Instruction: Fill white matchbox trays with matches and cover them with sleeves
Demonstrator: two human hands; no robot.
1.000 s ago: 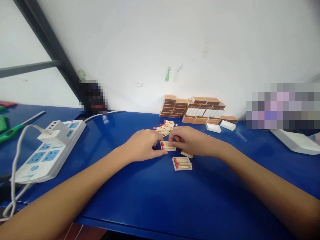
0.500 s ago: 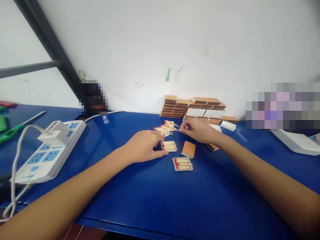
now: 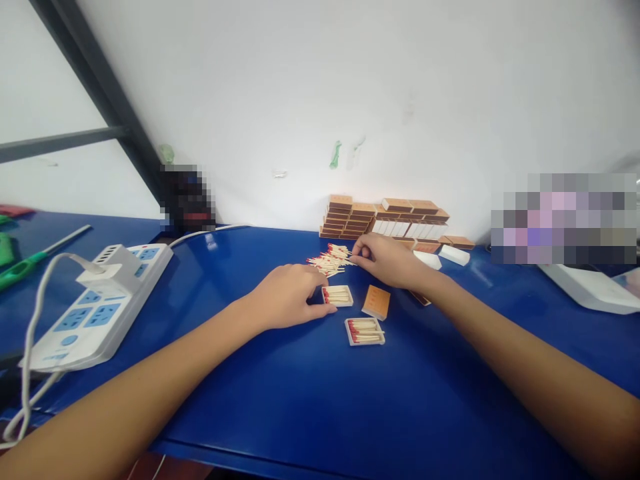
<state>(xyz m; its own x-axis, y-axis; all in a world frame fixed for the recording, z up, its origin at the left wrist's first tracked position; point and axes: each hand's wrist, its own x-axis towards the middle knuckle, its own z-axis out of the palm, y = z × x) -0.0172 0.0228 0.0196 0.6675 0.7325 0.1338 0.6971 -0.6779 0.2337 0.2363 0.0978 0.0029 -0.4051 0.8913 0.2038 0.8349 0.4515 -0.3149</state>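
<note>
My left hand (image 3: pixel 293 295) curves around the left end of a white matchbox tray (image 3: pixel 345 305), thumb at its near edge and fingers behind. Red-headed matches (image 3: pixel 339 295) lie side by side in that tray. At the right edge of a loose match pile (image 3: pixel 327 260), my right hand (image 3: pixel 377 257) pinches the end of a match with thumb and forefinger; its other fingers are curled. Closer to me, a second tray (image 3: pixel 365 343) holds matches, one poking out at the right. Between the trays and my right forearm lies an orange matchbox sleeve (image 3: pixel 377 301).
Against the wall stand stacked matchboxes (image 3: pixel 347 217), with more boxes (image 3: pixel 415 207) beside them. White empty-looking trays (image 3: pixel 455 255) lie behind my right wrist. A white power strip (image 3: pixel 113 313) with a cable is at the left. A green-handled tool (image 3: pixel 25 270) lies farther left on the blue table (image 3: pixel 300 400).
My right hand has shifted slightly left toward the match pile. My left hand stays at the tray. The view has tilted a little.
</note>
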